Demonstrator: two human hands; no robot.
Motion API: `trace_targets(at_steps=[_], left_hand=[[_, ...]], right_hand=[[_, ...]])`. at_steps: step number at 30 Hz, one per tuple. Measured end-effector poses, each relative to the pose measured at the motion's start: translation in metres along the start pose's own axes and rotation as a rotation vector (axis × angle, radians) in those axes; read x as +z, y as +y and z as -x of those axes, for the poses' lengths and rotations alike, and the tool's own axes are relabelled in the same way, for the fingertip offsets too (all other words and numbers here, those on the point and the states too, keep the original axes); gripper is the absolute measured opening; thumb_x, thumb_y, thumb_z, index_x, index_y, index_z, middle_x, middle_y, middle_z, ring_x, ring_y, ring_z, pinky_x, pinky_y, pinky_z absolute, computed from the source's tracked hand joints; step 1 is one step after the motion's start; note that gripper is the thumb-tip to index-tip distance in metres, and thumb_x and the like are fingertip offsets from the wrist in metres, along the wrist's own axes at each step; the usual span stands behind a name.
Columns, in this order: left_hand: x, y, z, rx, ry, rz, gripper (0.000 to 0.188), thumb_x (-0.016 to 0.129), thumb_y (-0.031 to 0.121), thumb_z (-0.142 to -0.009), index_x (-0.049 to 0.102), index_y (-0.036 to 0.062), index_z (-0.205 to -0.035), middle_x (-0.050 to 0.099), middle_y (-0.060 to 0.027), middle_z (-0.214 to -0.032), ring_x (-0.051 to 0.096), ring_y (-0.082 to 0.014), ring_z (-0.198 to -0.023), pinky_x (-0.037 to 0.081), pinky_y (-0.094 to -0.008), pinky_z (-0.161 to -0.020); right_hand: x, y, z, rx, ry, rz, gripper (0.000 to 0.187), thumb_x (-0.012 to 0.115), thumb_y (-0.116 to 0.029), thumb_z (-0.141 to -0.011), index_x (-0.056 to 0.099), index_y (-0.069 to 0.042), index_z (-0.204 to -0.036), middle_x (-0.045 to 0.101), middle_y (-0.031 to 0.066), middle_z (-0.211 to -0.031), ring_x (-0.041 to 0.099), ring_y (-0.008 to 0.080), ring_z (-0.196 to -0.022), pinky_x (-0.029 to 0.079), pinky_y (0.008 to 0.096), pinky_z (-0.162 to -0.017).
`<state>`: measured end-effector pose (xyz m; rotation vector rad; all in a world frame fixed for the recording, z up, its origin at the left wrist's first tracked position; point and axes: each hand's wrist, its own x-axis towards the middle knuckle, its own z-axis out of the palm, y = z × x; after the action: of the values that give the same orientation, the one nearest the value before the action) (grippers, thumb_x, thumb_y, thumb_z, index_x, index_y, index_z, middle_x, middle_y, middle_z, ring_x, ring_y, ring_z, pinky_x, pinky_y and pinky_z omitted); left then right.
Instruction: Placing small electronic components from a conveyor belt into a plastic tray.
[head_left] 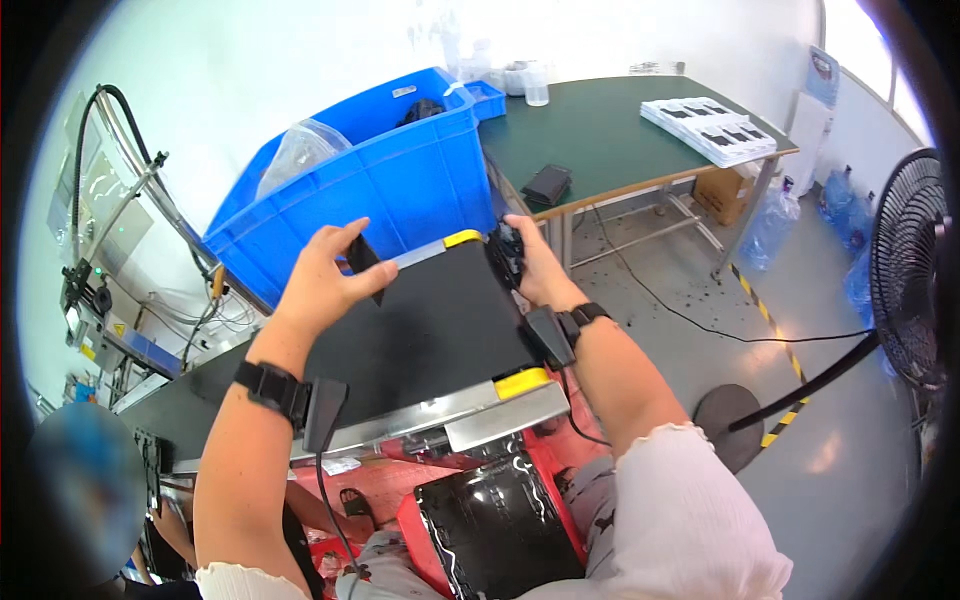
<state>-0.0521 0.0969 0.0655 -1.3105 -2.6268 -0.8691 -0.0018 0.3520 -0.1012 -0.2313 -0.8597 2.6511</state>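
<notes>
My left hand is over the conveyor belt, pinching a thin flat black piece between thumb and fingers. At the belt's far right end, my right hand is closed around a cluster of small black pieces; their exact kind cannot be made out. The belt is black, with yellow corner caps and a metal side rail. A large blue plastic bin stands just beyond both hands, with a clear plastic bag and dark items inside.
A green-topped table at the far right bears a stack of white trays and a black case. A black fan stands at right. Below the belt is a black-lined red crate. Another person is at lower left.
</notes>
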Motion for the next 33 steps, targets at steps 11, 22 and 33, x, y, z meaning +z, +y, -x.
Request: trace_targets(at_steps=[11, 22, 33], left_hand=[[-0.021, -0.001, 0.088, -0.147, 0.12, 0.446, 0.067, 0.06, 0.046, -0.082, 0.048, -0.0007, -0.129, 0.052, -0.0089, -0.105, 0.052, -0.0159, -0.098, 0.048, -0.031, -0.085], [-0.026, -0.018, 0.081, -0.146, -0.006, -0.344, 0.064, 0.073, 0.032, -0.071, 0.052, 0.0068, -0.127, 0.05, -0.0128, -0.111, 0.052, -0.0236, -0.095, 0.046, -0.0309, -0.081], [0.007, -0.047, 0.011, 0.084, -0.353, -0.17, 0.056, 0.073, 0.033, -0.07, 0.059, 0.0085, -0.119, 0.057, -0.0126, -0.115, 0.053, -0.0288, -0.106, 0.043, -0.0381, -0.087]], right_hand=[[-0.004, 0.014, 0.035, 0.029, -0.016, -0.261, 0.013, 0.064, -0.013, -0.08, 0.06, -0.005, -0.088, 0.065, 0.0077, -0.081, 0.064, 0.0207, -0.073, 0.052, 0.0341, -0.069], [-0.032, 0.015, 0.037, -0.032, 0.037, -0.075, 0.021, 0.06, -0.005, -0.079, 0.055, 0.006, -0.097, 0.062, 0.0134, -0.088, 0.064, 0.0277, -0.079, 0.054, 0.0373, -0.07], [-0.084, -0.028, 0.141, -0.075, 0.216, -0.095, 0.031, 0.052, -0.008, -0.085, 0.047, 0.014, -0.107, 0.058, 0.0256, -0.103, 0.062, 0.037, -0.087, 0.055, 0.0407, -0.072]])
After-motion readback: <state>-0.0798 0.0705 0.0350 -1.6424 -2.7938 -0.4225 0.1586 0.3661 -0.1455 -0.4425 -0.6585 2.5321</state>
